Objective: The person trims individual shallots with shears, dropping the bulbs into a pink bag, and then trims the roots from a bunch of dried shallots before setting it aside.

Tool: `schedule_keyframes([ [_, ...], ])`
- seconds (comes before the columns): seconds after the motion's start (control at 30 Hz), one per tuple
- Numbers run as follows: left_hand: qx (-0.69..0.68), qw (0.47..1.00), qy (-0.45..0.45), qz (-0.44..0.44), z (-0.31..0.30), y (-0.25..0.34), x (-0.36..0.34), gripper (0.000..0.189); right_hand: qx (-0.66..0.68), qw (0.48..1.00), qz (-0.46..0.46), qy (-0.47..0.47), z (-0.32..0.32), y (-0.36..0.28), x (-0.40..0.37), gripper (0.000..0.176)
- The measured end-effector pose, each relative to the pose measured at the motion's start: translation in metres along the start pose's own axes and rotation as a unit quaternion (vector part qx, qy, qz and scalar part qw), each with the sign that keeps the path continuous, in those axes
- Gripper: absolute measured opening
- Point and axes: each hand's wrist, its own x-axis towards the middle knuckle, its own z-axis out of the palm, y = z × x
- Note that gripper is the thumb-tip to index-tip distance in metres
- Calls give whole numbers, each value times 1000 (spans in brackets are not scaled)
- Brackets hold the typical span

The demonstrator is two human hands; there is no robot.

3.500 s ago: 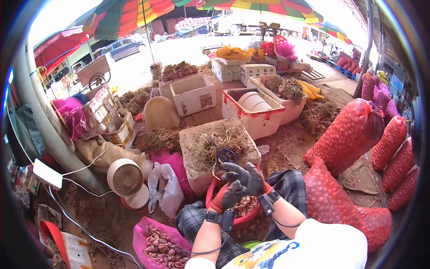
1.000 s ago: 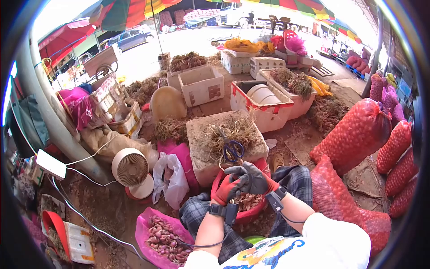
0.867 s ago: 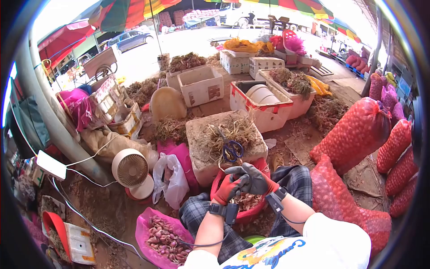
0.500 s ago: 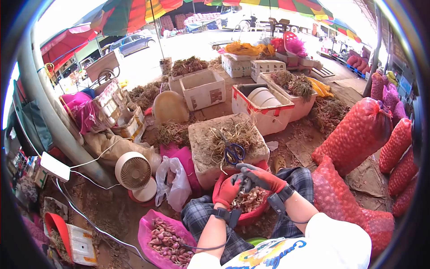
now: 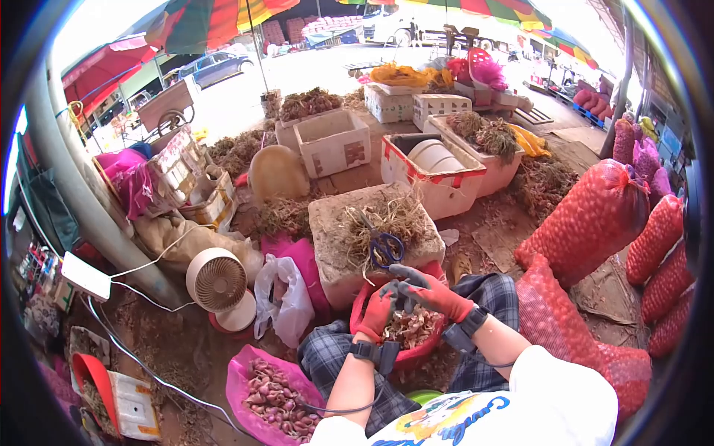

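Both hands wear red gloves with grey fingers and meet above a red basin (image 5: 430, 349) between the knees. My left hand (image 5: 378, 314) is curled closed; whatever lies in its fingers is too small and hidden to name. My right hand (image 5: 431, 291) comes in from the right, its bent fingers close to the left fingertips, and what they pinch cannot be made out. Dry papery shallot skins (image 5: 413, 327) fill the basin below. Just beyond the fingers, blue-handled scissors (image 5: 387, 250) lie on dry stalks (image 5: 364, 232) atop a dirty foam block (image 5: 332, 249).
A pink bag of shallots (image 5: 279, 401) sits at lower left. Behind it stand a white plastic bag (image 5: 282, 297) and a small fan (image 5: 216, 280). Red mesh sacks (image 5: 576, 223) lean at right. Foam boxes (image 5: 332, 145) stand ahead; a white cable (image 5: 160, 383) crosses the floor.
My hands have shifted slightly; the right fingers have spread a little from the left ones. The whole view has moved a little. The scissors and basin stay in place.
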Motion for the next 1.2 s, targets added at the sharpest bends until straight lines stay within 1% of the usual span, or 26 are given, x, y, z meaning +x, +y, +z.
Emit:
schedule_keyframes([
  [0.03,-99,994,8,-51,-2,-11,6,38,-41,999,-5,22,-1,6,0,52],
  [0.07,-197,975,16,-101,-3,-16,10,40,-81,996,-10,45,-5,16,1,51],
  [0.1,-231,966,-1,-113,-10,-21,11,47,-231,961,-148,42,-18,37,5,49],
  [0.13,-197,976,-21,-89,-8,-25,13,47,-350,923,-162,-6,-18,33,4,49],
  [0.17,-163,983,-41,-67,-5,-30,13,47,-463,868,-172,-52,-15,28,0,49],
  [0.2,-128,989,-61,-46,-3,-34,15,48,-566,799,-179,-96,-13,26,-2,49],
  [0.23,-182,977,-106,-36,-1,-30,16,48,-623,746,-209,-111,-9,30,-2,45],
  [0.27,-236,959,-152,-32,2,-26,17,50,-624,745,-208,-114,-6,32,-2,43],
  [0.33,-146,980,-103,-88,16,-19,6,54,-626,743,-205,-121,-2,32,-2,41],
  [0.37,-141,981,-109,-74,17,-22,7,53,-627,738,-214,-124,-1,28,-2,41],
  [0.47,-122,984,-128,-31,14,-34,13,50,-633,738,-160,-170,-11,52,-1,47],
  [0.57,-90,991,-98,-2,19,-21,2,46,-639,739,-133,-165,-11,72,-6,51],
  [0.67,-39,994,-106,-14,20,-22,1,46,-631,750,-95,-176,-12,80,-5,54],
  [0.7,43,995,-79,-40,15,-40,6,46,-602,776,-129,-134,-13,79,-6,55],
  [0.73,124,989,-53,-65,6,-71,13,47,-572,799,-162,-90,-5,61,-7,56],
  [0.77,205,975,-26,-88,3,-75,16,48,-588,792,-151,-65,-3,54,-7,56],
  [0.8,224,970,-19,-92,1,-80,19,48,-604,784,-139,-40,-2,47,-7,57],
  [0.87,263,959,-5,-103,6,-46,12,50,-717,696,-21,-27,-3,45,-8,56],
  [0.9,308,947,6,-89,9,-37,8,47,-731,681,-7,-38,-5,43,-7,54],
  [1.0,366,925,-10,-99,14,-33,3,50,-769,634,35,-75,-8,42,0,48],
  [1.1,381,918,-26,-104,19,-25,0,57,-755,647,51,-97,-6,48,6,39],
  [1.2,383,917,-26,-108,20,-27,0,60,-714,687,93,-95,4,45,10,29],
])
